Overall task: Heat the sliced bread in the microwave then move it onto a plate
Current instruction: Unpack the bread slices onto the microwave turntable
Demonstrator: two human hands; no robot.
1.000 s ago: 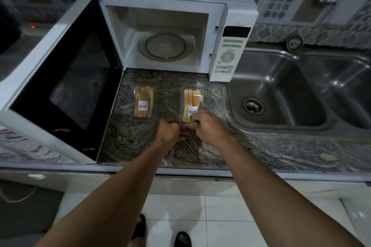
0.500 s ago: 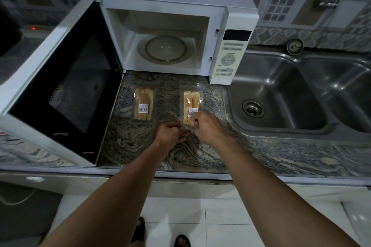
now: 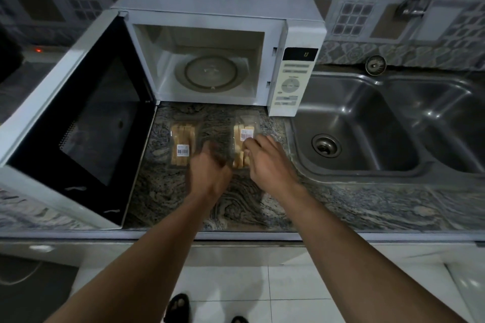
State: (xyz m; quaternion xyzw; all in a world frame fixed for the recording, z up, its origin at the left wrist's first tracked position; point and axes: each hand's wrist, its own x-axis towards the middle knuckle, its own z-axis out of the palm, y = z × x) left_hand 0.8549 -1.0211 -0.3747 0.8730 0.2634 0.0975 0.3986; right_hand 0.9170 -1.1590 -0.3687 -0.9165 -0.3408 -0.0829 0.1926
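— What do we have, going left to right?

— Far left of our hands the microwave door (image 3: 78, 118) hangs open; the microwave (image 3: 210, 60) sits beyond our hands, its glass tray (image 3: 211, 75) bare. Just left of our left hand (image 3: 207, 170) lies one sealed bread pack (image 3: 181, 143).

— And the pack we want?

— The second bread pack (image 3: 242, 139) lies between and just ahead of both hands, long axis pointing away from us toward the oven. Our right hand (image 3: 267, 162) is nearer, fingers pinching its wrapper; the left is curled at its near corner, blurred, so we cannot tell its grip.

— The surface?

— Granite counter (image 3: 162, 191), sink (image 3: 367, 126) to our right, tiled wall behind. We see no plate.
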